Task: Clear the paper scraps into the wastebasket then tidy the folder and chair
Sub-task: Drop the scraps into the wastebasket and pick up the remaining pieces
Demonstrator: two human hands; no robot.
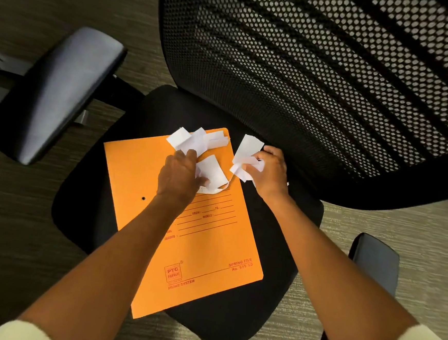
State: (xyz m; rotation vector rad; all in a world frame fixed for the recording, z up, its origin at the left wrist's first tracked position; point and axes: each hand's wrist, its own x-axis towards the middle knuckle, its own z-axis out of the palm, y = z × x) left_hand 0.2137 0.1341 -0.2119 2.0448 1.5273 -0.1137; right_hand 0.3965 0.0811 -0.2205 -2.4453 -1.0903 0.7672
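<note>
Head view: grey-brown streaked carpet (56, 1) under a black office chair with mesh back (319, 70) and padded seat. On that seat lies a flat orange card folder (198, 248); torn white paper scraps (193, 140) crowd its far end. The left hand (179, 174) pinches one scrap on the folder; the right hand (271, 171), just off its far corner, clutches several.

Orange folder (186, 220) on chair seat (86, 199); both hands gathering paper scraps (193, 140); right hand (271, 171) clutching several.
</note>
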